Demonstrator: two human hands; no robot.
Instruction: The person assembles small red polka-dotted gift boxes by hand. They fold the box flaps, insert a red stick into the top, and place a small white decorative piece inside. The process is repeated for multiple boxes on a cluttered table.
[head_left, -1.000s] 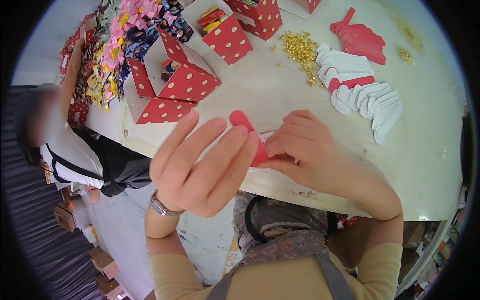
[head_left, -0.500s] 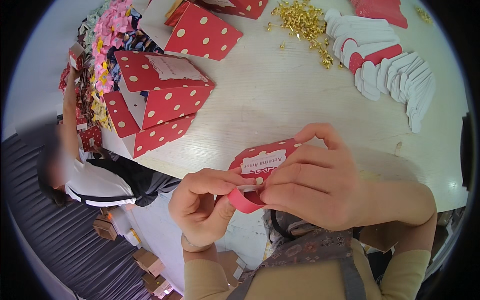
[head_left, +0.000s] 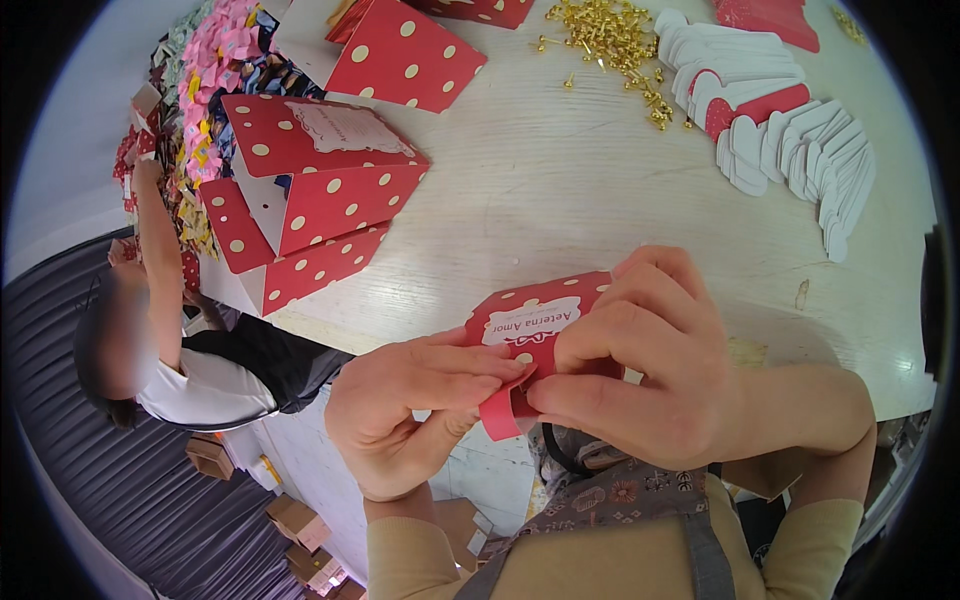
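Note:
A red gift box (head_left: 530, 320) with cream dots and a white label is held between both hands above the near table edge. My left hand (head_left: 405, 415) pinches its near left side, fingers pressed across the top and thumb below. A curved red paper strip (head_left: 500, 415) hangs out under those fingertips. My right hand (head_left: 650, 365) grips the box's right side, with index finger and thumb pinched together at the near edge, close to the strip. Whatever lies between those right fingertips is hidden.
Open red dotted boxes (head_left: 335, 205) stand at left, beside heaped wrapped sweets (head_left: 215, 80). Gold paper fasteners (head_left: 610, 40) lie at the back, near fanned white card strips (head_left: 800, 150). A co-worker (head_left: 210, 370) reaches along the left side. Cardboard boxes (head_left: 300, 525) sit on the floor.
My left fingers have flattened over the box's near edge, and the red strip is bent further down. My right fingertips have shifted at that edge. The co-worker has moved slightly.

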